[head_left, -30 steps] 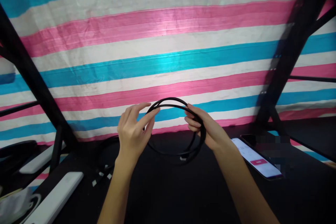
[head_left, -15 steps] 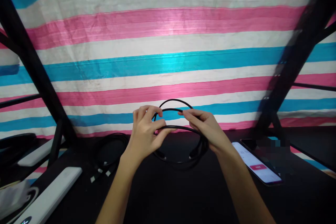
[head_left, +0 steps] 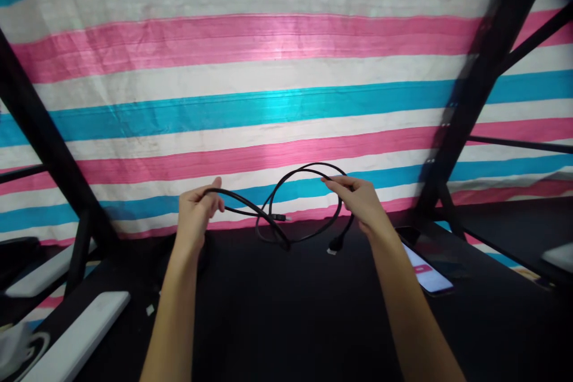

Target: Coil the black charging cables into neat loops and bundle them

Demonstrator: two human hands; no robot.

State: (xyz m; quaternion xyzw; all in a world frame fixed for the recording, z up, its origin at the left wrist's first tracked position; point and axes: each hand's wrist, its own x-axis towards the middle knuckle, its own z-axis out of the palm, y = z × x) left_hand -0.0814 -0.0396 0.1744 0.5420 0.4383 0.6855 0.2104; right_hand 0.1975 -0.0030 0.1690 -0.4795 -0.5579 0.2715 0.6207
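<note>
A black cable (head_left: 237, 196) hangs in loose loops between my two hands, above the black table. My left hand (head_left: 194, 209) is closed around a thick bend of it on the left. On the right, my right hand (head_left: 362, 202) pinches the upper loop between thumb and fingers. One plug (head_left: 280, 217) with a metal tip shows in the middle of the loops. Another plug (head_left: 335, 243) dangles below my right hand, its metal end pointing down and left.
A white power strip (head_left: 83, 334) lies at the left front, beside a white plug with a cord (head_left: 18, 343). A lit phone (head_left: 430, 274) rests right of my right forearm. Black frame posts (head_left: 465, 101) rise on both sides before a striped sheet (head_left: 268, 110).
My hands have moved apart, the left one leftward and lower. The coil has opened out into looser loops, and both plugs now show more clearly. The view has turned slightly right.
</note>
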